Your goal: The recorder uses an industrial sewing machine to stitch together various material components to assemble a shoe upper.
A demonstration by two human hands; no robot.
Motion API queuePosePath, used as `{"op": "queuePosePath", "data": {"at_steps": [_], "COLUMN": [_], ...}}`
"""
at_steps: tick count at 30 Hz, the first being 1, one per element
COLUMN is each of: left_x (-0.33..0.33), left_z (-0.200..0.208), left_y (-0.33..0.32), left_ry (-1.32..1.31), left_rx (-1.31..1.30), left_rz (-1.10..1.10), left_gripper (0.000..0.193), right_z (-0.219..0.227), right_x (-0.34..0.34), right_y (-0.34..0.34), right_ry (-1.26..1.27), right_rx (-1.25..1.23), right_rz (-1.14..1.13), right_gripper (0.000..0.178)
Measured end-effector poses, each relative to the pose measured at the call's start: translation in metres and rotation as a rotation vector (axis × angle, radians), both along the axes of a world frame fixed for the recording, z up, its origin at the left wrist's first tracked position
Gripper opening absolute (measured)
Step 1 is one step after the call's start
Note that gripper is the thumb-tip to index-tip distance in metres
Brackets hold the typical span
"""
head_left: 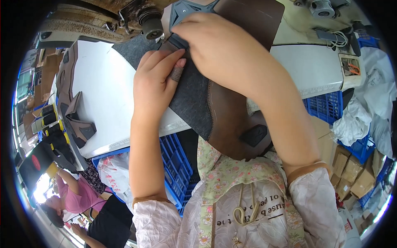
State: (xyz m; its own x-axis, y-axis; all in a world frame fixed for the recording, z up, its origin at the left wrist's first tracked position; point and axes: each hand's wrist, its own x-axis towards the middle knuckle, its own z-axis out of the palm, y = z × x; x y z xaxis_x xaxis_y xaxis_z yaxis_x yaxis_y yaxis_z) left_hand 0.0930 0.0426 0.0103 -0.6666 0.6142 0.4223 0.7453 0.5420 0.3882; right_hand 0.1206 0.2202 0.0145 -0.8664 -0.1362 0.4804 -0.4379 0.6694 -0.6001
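Note:
A large brown leather piece [225, 109] with dark grey felt backing [186, 101] and a stitched seam lies over the white table edge, its lower end hanging toward my lap. My left hand [157, 76] is closed on it, fingertips pinching the folded edge; tape wraps one finger. My right hand [206, 39], bent in from the right, is closed on the same piece further up; its fingertips are mostly hidden. Just beyond my fingers is the sewing machine's head [140, 22], with the needle area close to the edge. A blue-grey patterned panel [186, 11] shows behind my right hand.
More brown cut pieces [76, 120] lie along the white table [103, 82] at left. Blue crates [173, 165] stand beneath it; white bags [368, 95] and cardboard boxes [351, 171] are at right. A co-worker in a pink top [84, 192] sits at lower left.

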Motion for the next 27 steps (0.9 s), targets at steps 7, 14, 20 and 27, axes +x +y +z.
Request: {"op": "queuePosePath", "data": {"at_steps": [7, 14, 20, 27], "left_x": [-0.004, -0.009, -0.007, -0.008], "left_z": [-0.001, -0.005, -0.007, -0.008], "left_y": [-0.001, -0.004, -0.008, -0.009], "left_ry": [-0.023, -0.045, -0.062, -0.044], "left_rx": [0.030, 0.030, 0.059, 0.086], "left_rz": [-0.013, -0.022, 0.036, 0.035], "left_gripper": [0.013, 0.014, 0.014, 0.013], "right_z": [-0.025, -0.032, -0.016, -0.016], "right_x": [-0.037, -0.043, -0.039, -0.040], "right_y": [-0.016, -0.021, -0.018, -0.017], "right_ry": [0.042, 0.169, -0.001, -0.017], "right_rx": [0.257, 0.306, 0.131, 0.345], "right_rz": [-0.018, -0.069, 0.062, 0.060], "right_gripper": [0.031, 0.018, 0.018, 0.021]}}
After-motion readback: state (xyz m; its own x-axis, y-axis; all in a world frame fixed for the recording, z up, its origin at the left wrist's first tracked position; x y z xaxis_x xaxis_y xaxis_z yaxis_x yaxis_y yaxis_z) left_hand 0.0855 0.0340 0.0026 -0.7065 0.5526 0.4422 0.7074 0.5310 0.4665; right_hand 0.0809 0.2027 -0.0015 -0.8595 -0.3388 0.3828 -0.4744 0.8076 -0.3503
